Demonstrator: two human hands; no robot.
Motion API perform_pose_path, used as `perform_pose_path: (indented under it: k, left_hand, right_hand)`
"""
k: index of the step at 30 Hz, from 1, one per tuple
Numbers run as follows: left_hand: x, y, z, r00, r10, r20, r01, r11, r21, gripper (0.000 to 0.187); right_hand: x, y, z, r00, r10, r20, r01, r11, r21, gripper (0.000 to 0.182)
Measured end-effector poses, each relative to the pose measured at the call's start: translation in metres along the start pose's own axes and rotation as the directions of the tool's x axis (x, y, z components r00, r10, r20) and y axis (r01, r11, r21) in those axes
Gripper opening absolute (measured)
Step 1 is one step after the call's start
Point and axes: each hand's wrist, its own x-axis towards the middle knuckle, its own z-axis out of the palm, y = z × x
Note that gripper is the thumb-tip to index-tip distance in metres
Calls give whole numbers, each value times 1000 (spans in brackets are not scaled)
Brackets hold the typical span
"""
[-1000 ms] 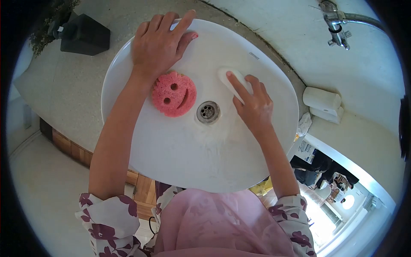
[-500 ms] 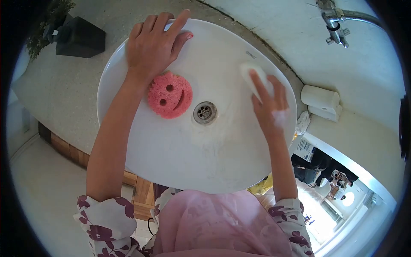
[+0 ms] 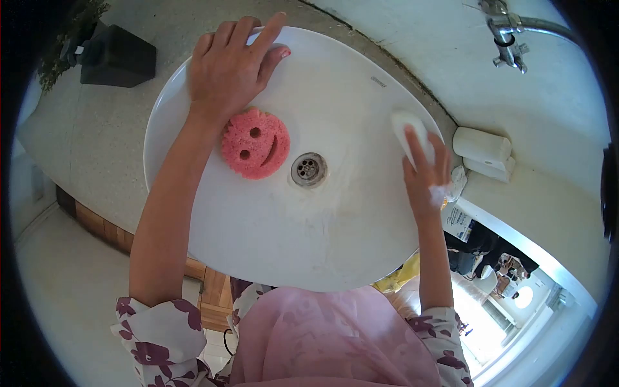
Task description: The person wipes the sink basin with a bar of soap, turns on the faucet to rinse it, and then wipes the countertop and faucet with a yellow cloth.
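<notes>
A white basin (image 3: 348, 238) fills the middle of the view, with a round metal drain (image 3: 309, 170) in it. My left hand (image 3: 233, 63) rests on the basin's upper left rim, fingers apart and nothing in them. Just below that wrist lies a pink round sponge (image 3: 256, 143) with two holes and a curved slit like a smiling face. At the basin's right side my right hand (image 3: 428, 171) is closed on a white oval sponge (image 3: 409, 129), pressed to the inner wall. White foam shows on the back of this hand.
A dark dispenser bottle (image 3: 120, 57) stands on the counter (image 3: 97, 129) at the upper left, beside a plant. A metal tap (image 3: 509, 39) juts from the wall at the upper right. White rolls (image 3: 481, 146) sit right of the basin. Yellow cloth (image 3: 401, 276) shows below the rim.
My right hand has moved right with the white sponge, closer to the basin's right rim. My left hand and the pink sponge have stayed in place.
</notes>
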Motion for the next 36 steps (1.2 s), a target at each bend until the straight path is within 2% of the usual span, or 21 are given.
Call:
perform_pose_path:
  k: [5,7,12,15,17,20,24,27,32,33,35,36]
  left_hand:
    - [3,2,-2,1000,0,-16,-1,1000,-8,39]
    - [2,1,-2,1000,1,-14,-2,1000,-17,39]
    - [2,1,-1,1000,2,-7,-2,1000,-11,40]
    - [2,1,0,1000,5,-27,-4,1000,9,40]
    - [3,2,-1,1000,4,-24,-4,1000,-10,39]
    - [1,1,-1,1000,-1,-4,1,1000,-25,42]
    - [1,1,-4,1000,-7,29,8,1000,-23,45]
    - [0,2,-3,998,-24,51,26,999,-46,44]
    - [1,1,-1,1000,-9,18,10,1000,-26,43]
    - [1,1,-1,1000,-6,-4,6,1000,-22,42]
    - [1,1,-2,1000,-5,6,5,1000,-24,42]
    - [1,1,-2,1000,-10,14,10,1000,-26,42]
  right_hand:
    - [36,-25,11,995,-77,-67,78,997,25,62]
    - [45,-39,27,990,-65,-127,78,992,102,63]
    - [11,-6,3,996,-65,-64,70,994,88,63]
    - [2,-2,3,1000,-2,-23,1,1000,-14,63]
    - [34,-24,7,994,-81,-71,84,996,36,64]
    - [62,-49,28,980,-119,-160,135,987,89,65]
    - [43,-26,11,985,-98,-141,109,991,73,64]
    - [26,-14,11,992,-35,-122,34,999,-3,65]
    - [59,-47,27,976,-47,-213,77,988,133,68]
    - [61,-51,23,976,-42,-212,72,988,136,68]
    - [62,-57,14,999,-30,-41,39,970,240,67]
    - [51,-52,10,999,-32,-41,41,971,237,67]
